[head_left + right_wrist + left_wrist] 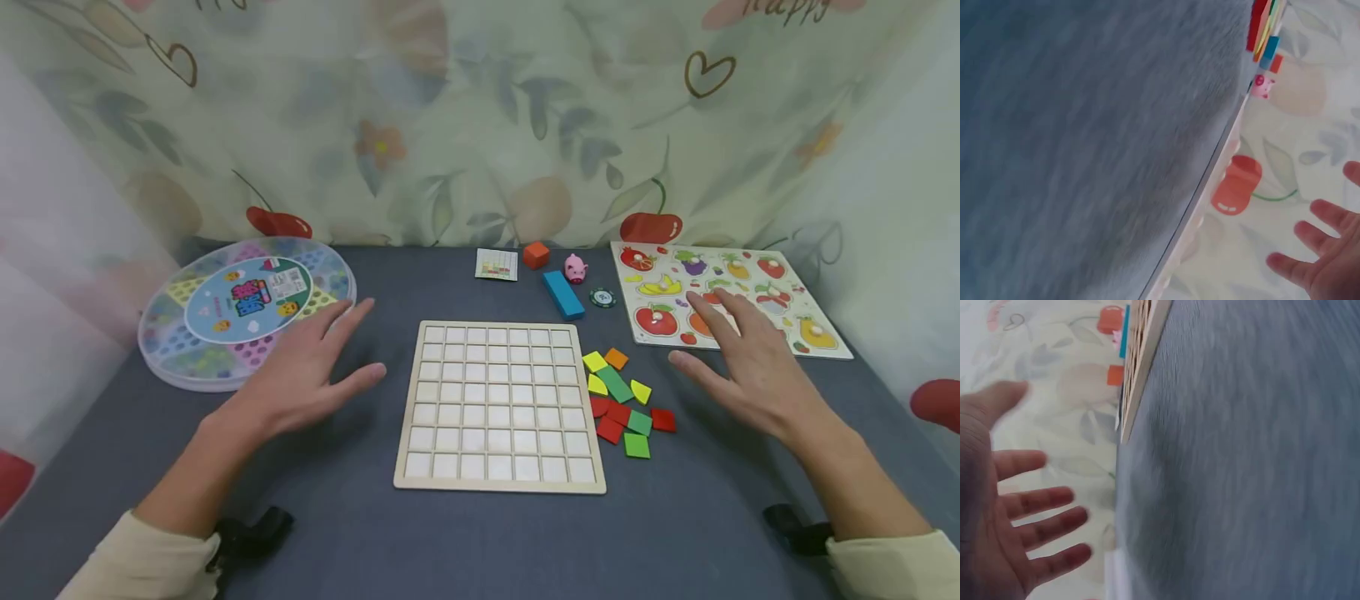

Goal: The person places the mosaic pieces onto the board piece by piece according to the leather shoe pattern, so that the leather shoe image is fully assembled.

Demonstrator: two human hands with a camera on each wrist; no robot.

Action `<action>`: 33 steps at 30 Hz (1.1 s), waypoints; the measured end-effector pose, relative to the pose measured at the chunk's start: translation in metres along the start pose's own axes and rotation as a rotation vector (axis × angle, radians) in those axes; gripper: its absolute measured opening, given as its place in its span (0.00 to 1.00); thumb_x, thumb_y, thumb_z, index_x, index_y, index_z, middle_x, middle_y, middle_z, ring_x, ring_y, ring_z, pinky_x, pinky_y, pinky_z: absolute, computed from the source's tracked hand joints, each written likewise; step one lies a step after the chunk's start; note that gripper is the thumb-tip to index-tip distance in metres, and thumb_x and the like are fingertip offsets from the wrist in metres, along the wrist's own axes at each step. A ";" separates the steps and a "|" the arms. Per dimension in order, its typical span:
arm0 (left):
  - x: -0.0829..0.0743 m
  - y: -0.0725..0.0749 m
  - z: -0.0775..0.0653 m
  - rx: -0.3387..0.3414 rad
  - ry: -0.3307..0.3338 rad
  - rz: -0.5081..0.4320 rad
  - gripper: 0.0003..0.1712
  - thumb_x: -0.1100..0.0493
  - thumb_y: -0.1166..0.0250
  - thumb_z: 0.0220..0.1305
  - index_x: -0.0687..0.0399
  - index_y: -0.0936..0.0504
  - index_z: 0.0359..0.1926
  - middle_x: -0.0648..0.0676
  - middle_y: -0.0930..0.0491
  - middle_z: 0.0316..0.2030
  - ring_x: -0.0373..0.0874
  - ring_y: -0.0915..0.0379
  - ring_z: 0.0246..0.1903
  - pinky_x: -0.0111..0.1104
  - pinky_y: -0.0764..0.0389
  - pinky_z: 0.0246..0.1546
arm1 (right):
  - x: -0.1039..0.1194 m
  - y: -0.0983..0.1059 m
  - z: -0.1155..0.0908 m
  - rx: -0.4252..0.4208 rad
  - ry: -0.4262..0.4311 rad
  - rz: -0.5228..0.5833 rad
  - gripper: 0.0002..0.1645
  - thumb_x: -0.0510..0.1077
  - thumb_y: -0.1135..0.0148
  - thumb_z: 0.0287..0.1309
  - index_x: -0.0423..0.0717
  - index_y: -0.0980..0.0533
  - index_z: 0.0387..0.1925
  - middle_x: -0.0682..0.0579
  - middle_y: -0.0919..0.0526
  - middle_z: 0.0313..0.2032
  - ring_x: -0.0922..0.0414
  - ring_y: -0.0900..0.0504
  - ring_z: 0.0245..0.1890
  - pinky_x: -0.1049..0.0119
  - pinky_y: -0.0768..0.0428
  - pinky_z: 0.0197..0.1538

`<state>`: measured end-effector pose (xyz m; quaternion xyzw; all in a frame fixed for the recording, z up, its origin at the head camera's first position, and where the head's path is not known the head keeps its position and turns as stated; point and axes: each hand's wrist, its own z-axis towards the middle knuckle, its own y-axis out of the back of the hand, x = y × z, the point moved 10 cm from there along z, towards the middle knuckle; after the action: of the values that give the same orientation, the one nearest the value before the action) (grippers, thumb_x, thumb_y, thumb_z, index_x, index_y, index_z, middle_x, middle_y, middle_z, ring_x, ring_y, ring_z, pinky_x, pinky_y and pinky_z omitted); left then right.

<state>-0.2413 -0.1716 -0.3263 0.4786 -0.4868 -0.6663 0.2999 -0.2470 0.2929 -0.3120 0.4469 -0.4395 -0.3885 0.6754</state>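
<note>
Fingers [1054,527] spread (both hands [300,383] [761,371] empty).

Looks like a little play nook to me, pretty homey, though honestly can't tell if it's an actual house. The backdrop [480,108] is all leaves, cherries, hearts and "Happy" lettering, with pale sides closing it in. Then there's a dark bluish-grey surface [337,533] with kid stuff on it: a round cartoon-labelled box [247,300], a fruit picture board [776,298], a pink pig figure [575,268], a wooden grid board [497,404] and bright tiles [616,385].
</note>
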 end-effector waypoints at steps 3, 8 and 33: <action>-0.005 -0.016 0.006 0.064 0.002 -0.083 0.44 0.33 0.43 0.73 0.47 0.41 0.81 0.62 0.37 0.75 0.62 0.37 0.72 0.63 0.33 0.68 | 0.002 -0.004 0.001 0.017 -0.036 0.071 0.51 0.61 0.37 0.68 0.55 0.50 0.83 0.33 0.47 0.77 0.30 0.46 0.73 0.21 0.39 0.62; -0.012 -0.040 0.017 0.184 -0.006 -0.199 0.37 0.40 0.41 0.75 0.54 0.32 0.76 0.59 0.24 0.61 0.53 0.24 0.58 0.52 0.23 0.58 | 0.009 -0.011 0.006 0.045 -0.073 0.158 0.49 0.57 0.36 0.69 0.52 0.47 0.82 0.33 0.41 0.72 0.33 0.40 0.68 0.24 0.31 0.59; -0.012 -0.058 0.025 0.217 0.016 -0.140 0.39 0.36 0.27 0.60 0.37 0.23 0.70 0.56 0.27 0.58 0.52 0.35 0.53 0.51 0.36 0.49 | 0.064 -0.068 0.037 0.395 0.043 0.299 0.19 0.46 0.27 0.62 0.46 0.15 0.53 0.53 0.15 0.41 0.57 0.21 0.39 0.63 0.20 0.40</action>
<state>-0.2566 -0.1322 -0.3751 0.5465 -0.5189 -0.6252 0.2029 -0.2702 0.2041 -0.3522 0.5082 -0.5539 -0.1812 0.6341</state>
